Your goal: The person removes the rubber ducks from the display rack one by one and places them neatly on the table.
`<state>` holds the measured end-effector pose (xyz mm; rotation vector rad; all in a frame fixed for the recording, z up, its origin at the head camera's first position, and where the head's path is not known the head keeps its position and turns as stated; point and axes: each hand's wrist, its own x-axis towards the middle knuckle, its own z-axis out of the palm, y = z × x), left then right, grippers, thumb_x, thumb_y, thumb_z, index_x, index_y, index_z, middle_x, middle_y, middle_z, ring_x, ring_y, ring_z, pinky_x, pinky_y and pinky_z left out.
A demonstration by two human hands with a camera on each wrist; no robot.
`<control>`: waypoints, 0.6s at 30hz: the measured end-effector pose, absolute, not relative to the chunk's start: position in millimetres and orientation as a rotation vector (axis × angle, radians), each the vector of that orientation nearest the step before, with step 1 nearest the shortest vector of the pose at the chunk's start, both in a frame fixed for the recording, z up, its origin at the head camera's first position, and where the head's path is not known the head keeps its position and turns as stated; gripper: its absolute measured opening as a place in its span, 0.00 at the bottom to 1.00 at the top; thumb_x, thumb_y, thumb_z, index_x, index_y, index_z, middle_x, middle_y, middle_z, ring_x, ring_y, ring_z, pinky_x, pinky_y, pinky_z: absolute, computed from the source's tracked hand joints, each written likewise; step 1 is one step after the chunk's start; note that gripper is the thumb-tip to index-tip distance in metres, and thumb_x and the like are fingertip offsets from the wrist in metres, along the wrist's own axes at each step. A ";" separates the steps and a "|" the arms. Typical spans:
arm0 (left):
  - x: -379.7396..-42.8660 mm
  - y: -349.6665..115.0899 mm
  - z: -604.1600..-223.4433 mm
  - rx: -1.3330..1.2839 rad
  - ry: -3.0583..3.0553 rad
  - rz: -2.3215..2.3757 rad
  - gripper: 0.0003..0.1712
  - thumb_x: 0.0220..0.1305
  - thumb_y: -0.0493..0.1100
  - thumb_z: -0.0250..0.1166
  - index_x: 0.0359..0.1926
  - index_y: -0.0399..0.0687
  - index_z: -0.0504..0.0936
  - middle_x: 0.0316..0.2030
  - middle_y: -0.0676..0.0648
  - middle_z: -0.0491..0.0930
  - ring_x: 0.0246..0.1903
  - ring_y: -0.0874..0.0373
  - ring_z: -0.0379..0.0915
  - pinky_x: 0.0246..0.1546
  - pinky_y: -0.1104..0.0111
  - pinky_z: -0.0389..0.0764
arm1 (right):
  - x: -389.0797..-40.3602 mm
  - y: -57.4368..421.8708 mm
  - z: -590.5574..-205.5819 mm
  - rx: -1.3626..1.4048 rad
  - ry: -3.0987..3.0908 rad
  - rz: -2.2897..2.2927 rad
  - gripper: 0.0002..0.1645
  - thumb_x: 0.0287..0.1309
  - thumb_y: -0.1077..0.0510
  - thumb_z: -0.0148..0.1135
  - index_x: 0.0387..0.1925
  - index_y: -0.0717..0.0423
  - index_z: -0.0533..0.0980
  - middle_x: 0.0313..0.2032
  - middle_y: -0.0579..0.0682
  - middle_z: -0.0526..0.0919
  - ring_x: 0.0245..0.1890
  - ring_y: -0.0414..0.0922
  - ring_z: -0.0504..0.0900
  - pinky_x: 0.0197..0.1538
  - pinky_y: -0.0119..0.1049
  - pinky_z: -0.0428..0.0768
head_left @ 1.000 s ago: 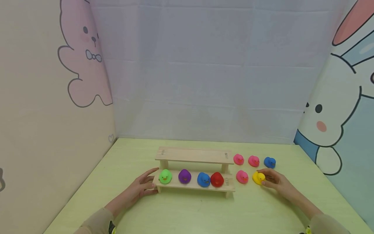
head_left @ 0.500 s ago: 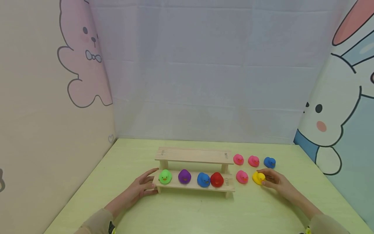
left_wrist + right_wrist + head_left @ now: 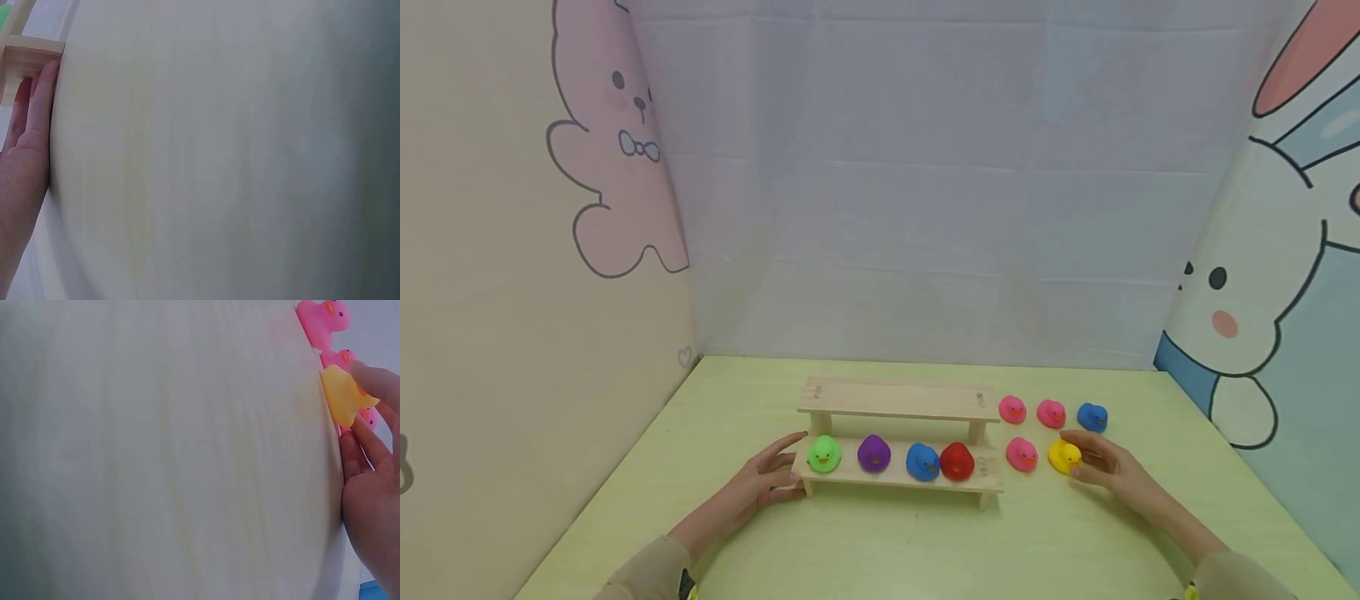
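A light wooden two-step rack (image 3: 898,398) stands mid-table. On its lower step sit a green duck (image 3: 824,454), a purple duck (image 3: 874,453), a blue duck (image 3: 922,462) and a red duck (image 3: 957,462). My left hand (image 3: 758,481) touches the rack's left end with fairly straight fingers, also visible in the left wrist view against a wooden leg (image 3: 30,57). My right hand (image 3: 1116,475) pinches a yellow rubber duck (image 3: 1064,457) between thumb and fingers, low at the table surface. In the right wrist view, the thumb and a finger lie on either side of that yellow duck (image 3: 342,394).
Right of the rack are pink ducks (image 3: 1012,409), one beside the yellow duck (image 3: 1022,454) and others farther back (image 3: 1052,413). Another blue duck (image 3: 1092,417) lies behind my right hand. A white cloth (image 3: 925,192) hangs behind the pale green table (image 3: 880,550); printed walls flank it.
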<state>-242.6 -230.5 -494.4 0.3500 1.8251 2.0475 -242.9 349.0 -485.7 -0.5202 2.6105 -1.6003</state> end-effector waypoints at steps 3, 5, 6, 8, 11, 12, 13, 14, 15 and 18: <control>-242.2 -230.2 -494.2 0.356 1.823 2.050 0.40 0.68 0.32 0.58 0.76 0.48 0.51 0.65 0.32 0.61 0.58 0.44 0.70 0.55 0.52 0.74 | -242.8 348.8 -484.1 -0.523 2.632 -1.569 0.34 0.65 0.57 0.62 0.67 0.67 0.63 0.64 0.68 0.66 0.59 0.36 0.70 0.55 0.20 0.66; -241.2 -229.9 -494.2 0.359 1.820 2.049 0.40 0.69 0.32 0.58 0.76 0.48 0.51 0.65 0.32 0.60 0.58 0.44 0.70 0.55 0.53 0.74 | -242.1 348.4 -483.7 -0.506 2.654 -1.541 0.34 0.65 0.56 0.62 0.67 0.66 0.63 0.64 0.66 0.67 0.61 0.46 0.71 0.55 0.20 0.66; -240.8 -229.7 -494.2 0.357 1.819 2.048 0.40 0.68 0.32 0.58 0.76 0.48 0.51 0.65 0.32 0.60 0.58 0.44 0.70 0.55 0.53 0.74 | -241.9 348.4 -483.1 -0.514 2.666 -1.526 0.34 0.65 0.57 0.62 0.67 0.67 0.63 0.64 0.67 0.67 0.61 0.52 0.70 0.54 0.20 0.67; -240.3 -229.5 -494.6 0.352 1.817 2.047 0.41 0.68 0.32 0.58 0.76 0.48 0.51 0.65 0.32 0.60 0.58 0.44 0.70 0.55 0.53 0.74 | -241.3 347.9 -481.0 -0.550 2.703 -1.500 0.33 0.65 0.58 0.62 0.66 0.67 0.64 0.63 0.68 0.68 0.60 0.61 0.68 0.54 0.22 0.69; -240.4 -229.5 -494.6 0.344 1.816 2.053 0.41 0.68 0.32 0.58 0.76 0.48 0.51 0.65 0.32 0.60 0.58 0.44 0.70 0.55 0.53 0.74 | -241.0 345.7 -475.7 -0.585 2.765 -1.480 0.31 0.64 0.59 0.63 0.65 0.66 0.66 0.62 0.66 0.70 0.59 0.62 0.68 0.53 0.23 0.71; -240.5 -229.6 -494.6 0.342 1.816 2.056 0.41 0.68 0.32 0.58 0.76 0.48 0.51 0.65 0.32 0.60 0.58 0.44 0.70 0.55 0.53 0.74 | -240.7 344.5 -472.9 -0.607 2.788 -1.472 0.31 0.64 0.59 0.63 0.65 0.66 0.66 0.62 0.66 0.70 0.59 0.60 0.68 0.53 0.24 0.71; -240.7 -229.6 -494.5 0.341 1.816 2.058 0.40 0.68 0.32 0.58 0.76 0.48 0.51 0.65 0.32 0.60 0.58 0.44 0.70 0.55 0.53 0.74 | -240.3 342.9 -469.9 -0.623 2.815 -1.463 0.31 0.64 0.59 0.63 0.65 0.66 0.66 0.62 0.65 0.70 0.60 0.55 0.69 0.53 0.24 0.71; -241.0 -229.8 -494.6 0.342 1.821 2.057 0.40 0.68 0.32 0.58 0.76 0.48 0.51 0.65 0.32 0.60 0.58 0.44 0.70 0.55 0.53 0.74 | -240.1 341.2 -466.6 -0.636 2.841 -1.454 0.30 0.64 0.60 0.63 0.65 0.65 0.67 0.61 0.65 0.70 0.59 0.50 0.69 0.52 0.24 0.72; -241.1 -229.7 -494.2 0.339 1.821 2.058 0.40 0.68 0.32 0.58 0.76 0.49 0.51 0.65 0.32 0.60 0.58 0.44 0.70 0.55 0.53 0.74 | -239.9 339.3 -463.1 -0.655 2.865 -1.447 0.30 0.64 0.61 0.63 0.65 0.65 0.67 0.61 0.65 0.71 0.59 0.43 0.70 0.52 0.24 0.72; -241.0 -229.7 -493.5 0.335 1.824 2.053 0.40 0.69 0.32 0.58 0.76 0.49 0.52 0.65 0.32 0.60 0.58 0.44 0.70 0.55 0.53 0.74 | -238.9 333.0 -451.6 -0.721 2.936 -1.434 0.31 0.62 0.63 0.65 0.64 0.65 0.68 0.61 0.64 0.71 0.56 0.28 0.67 0.52 0.24 0.72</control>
